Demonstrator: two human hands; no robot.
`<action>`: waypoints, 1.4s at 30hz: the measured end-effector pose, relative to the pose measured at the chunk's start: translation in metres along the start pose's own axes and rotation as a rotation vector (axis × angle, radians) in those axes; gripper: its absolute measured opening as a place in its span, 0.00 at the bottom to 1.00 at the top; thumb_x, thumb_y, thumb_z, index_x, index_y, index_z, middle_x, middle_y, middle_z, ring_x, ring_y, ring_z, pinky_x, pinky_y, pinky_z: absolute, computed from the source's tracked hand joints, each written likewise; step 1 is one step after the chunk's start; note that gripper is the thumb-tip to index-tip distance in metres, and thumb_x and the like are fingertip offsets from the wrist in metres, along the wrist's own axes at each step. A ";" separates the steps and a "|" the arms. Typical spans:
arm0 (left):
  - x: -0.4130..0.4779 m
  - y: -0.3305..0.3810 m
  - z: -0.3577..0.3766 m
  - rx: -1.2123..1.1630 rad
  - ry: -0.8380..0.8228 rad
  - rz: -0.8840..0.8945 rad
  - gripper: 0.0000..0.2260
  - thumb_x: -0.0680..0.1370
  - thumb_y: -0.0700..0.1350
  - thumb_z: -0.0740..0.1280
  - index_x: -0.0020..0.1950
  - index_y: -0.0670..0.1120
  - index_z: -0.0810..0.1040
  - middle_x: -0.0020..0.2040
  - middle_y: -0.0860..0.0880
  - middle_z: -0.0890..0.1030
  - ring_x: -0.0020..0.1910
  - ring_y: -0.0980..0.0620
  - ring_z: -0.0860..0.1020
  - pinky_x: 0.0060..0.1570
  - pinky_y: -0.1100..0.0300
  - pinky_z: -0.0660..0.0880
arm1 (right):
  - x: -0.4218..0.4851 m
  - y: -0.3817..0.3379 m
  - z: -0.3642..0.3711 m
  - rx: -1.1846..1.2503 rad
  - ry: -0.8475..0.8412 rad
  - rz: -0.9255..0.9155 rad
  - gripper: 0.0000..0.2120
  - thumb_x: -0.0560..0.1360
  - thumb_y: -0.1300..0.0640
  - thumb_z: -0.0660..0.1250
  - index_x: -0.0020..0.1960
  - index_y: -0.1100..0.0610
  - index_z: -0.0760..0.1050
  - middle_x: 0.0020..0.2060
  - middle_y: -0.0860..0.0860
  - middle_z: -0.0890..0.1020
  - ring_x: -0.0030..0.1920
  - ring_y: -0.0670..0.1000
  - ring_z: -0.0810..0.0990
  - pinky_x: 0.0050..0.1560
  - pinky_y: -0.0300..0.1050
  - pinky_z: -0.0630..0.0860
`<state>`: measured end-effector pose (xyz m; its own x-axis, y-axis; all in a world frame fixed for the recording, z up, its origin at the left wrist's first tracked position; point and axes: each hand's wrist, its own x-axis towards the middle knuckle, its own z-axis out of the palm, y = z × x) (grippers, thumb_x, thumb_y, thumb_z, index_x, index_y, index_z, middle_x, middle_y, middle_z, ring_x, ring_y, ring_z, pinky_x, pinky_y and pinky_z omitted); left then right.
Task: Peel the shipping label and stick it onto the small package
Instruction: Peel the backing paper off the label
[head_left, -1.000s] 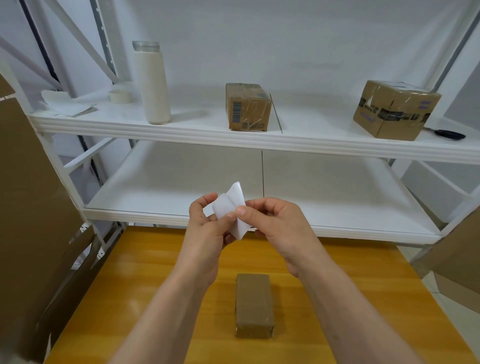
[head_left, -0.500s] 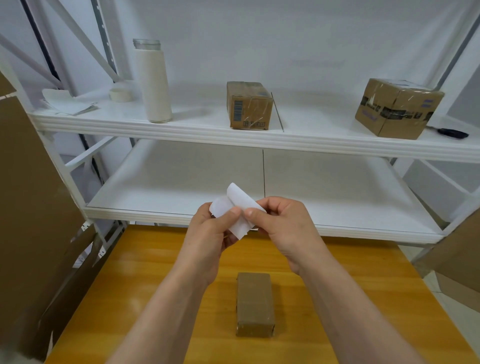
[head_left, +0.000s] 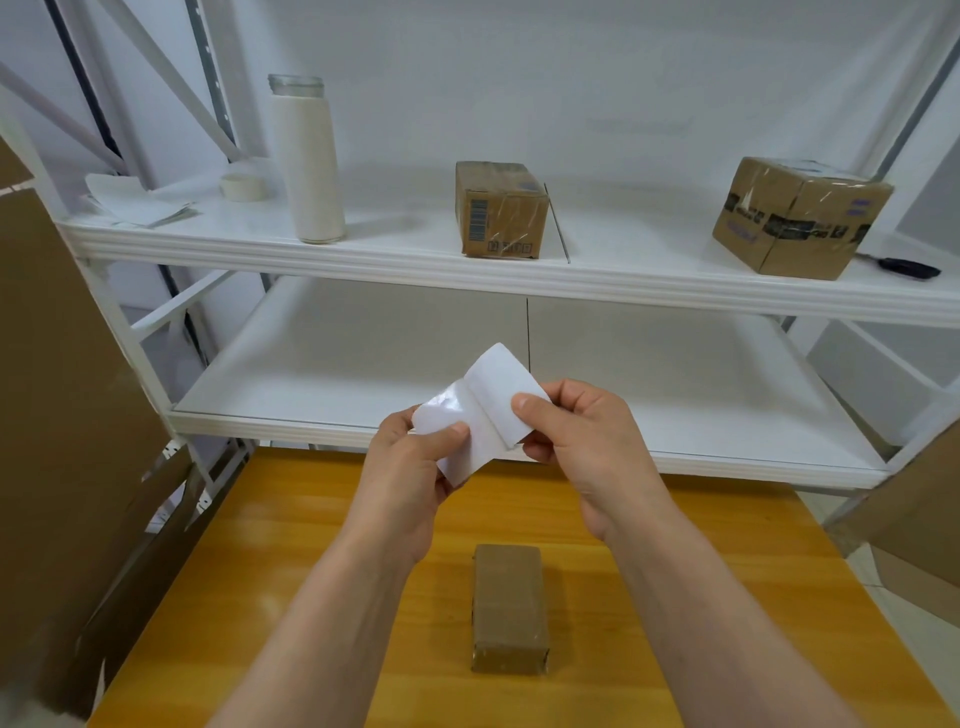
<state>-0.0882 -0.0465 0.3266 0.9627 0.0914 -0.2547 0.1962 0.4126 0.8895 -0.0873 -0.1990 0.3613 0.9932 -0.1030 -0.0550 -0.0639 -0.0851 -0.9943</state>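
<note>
STEP: your left hand (head_left: 410, 470) pinches the glossy backing (head_left: 441, 410), your right hand (head_left: 584, 441) pinches the shipping label (head_left: 498, 382), seemingly half parted | DO: peel slowly, keep skin off the glue | TARGET: small package (head_left: 509, 605) lies on the wooden table (head_left: 270, 571), near, under your hands | AROUND: white bottle (head_left: 309, 166) and taped carton (head_left: 501, 210) on the far shelf (head_left: 395, 260), well clear of your path.

Bright, soft, even light; sheen on the shipping label (head_left: 483, 410); the shelf (head_left: 363, 259) bows toward the edges.
</note>
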 end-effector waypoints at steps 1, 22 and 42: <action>0.001 0.000 0.000 -0.010 0.012 -0.008 0.21 0.77 0.36 0.70 0.68 0.45 0.71 0.61 0.42 0.79 0.56 0.42 0.81 0.41 0.56 0.79 | 0.000 0.000 0.000 0.009 -0.002 0.005 0.03 0.77 0.57 0.70 0.46 0.56 0.80 0.46 0.53 0.85 0.42 0.48 0.83 0.41 0.39 0.77; -0.005 0.015 0.001 0.502 -0.106 0.199 0.26 0.78 0.40 0.71 0.74 0.53 0.68 0.69 0.57 0.72 0.54 0.61 0.75 0.50 0.65 0.70 | -0.010 -0.008 -0.002 -0.307 -0.077 -0.143 0.03 0.76 0.52 0.67 0.46 0.52 0.77 0.46 0.51 0.82 0.48 0.55 0.83 0.47 0.59 0.83; -0.006 0.019 -0.006 0.510 -0.127 0.044 0.17 0.78 0.39 0.68 0.66 0.50 0.74 0.59 0.47 0.81 0.57 0.44 0.78 0.51 0.51 0.75 | -0.004 -0.016 0.001 -0.103 -0.101 -0.026 0.02 0.77 0.59 0.69 0.49 0.55 0.81 0.45 0.54 0.86 0.41 0.56 0.86 0.37 0.47 0.82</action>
<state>-0.0910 -0.0341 0.3431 0.9808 -0.0251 -0.1936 0.1908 -0.0855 0.9779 -0.0906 -0.1961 0.3777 0.9990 0.0004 -0.0436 -0.0428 -0.1878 -0.9813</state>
